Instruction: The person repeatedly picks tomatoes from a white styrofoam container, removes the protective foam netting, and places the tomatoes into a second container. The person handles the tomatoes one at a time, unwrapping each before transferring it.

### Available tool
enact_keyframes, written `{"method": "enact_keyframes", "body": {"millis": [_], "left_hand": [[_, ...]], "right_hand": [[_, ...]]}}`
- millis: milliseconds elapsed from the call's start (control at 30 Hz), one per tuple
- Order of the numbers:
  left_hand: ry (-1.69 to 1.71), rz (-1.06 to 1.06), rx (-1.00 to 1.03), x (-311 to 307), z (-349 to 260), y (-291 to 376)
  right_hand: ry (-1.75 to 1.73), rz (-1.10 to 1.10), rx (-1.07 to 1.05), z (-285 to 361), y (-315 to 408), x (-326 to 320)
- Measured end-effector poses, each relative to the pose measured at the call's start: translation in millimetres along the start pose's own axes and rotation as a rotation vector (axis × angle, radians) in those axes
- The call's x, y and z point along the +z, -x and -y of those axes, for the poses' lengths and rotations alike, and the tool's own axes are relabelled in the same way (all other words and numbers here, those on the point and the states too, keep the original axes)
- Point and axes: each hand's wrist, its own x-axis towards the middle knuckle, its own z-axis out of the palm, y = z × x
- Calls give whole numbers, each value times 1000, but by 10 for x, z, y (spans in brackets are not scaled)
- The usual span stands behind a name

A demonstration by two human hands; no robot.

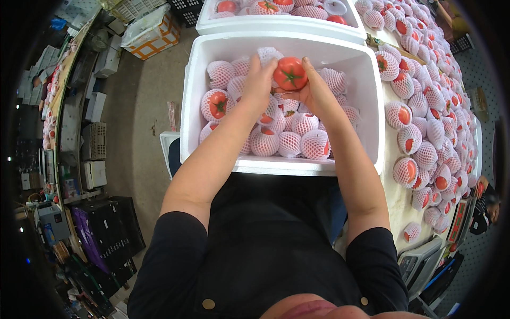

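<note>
A bare red tomato (pixel 290 73) with a green calyx is gripped in my right hand (pixel 316 89), thumb on its right side and fingers beneath. My left hand (pixel 259 85) is at the tomato's left, its thumb close against the fruit. A white foam net sleeve (pixel 269 55) shows between that hand's thumb and forefinger and appears held there; its lower part is hidden. Both hands are over a white foam box (pixel 281 167) holding several tomatoes in foam nets, among them a netted tomato (pixel 265 140) near the front wall.
A second foam box (pixel 279 28) of tomatoes adjoins the far side. Many netted tomatoes (pixel 426 153) cover the table (pixel 392 159) at right, with a scale (pixel 418 259) near its front. Dark crates (pixel 107 231) and a carton (pixel 153 38) stand left. Another person (pixel 488 203) is at far right.
</note>
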Motion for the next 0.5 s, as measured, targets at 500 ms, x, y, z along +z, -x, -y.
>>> {"method": "enact_keyframes", "body": {"millis": [500], "left_hand": [[271,8,-234,-90,-153,-90]], "right_hand": [[-238,-87,43,106,22,-88]]}}
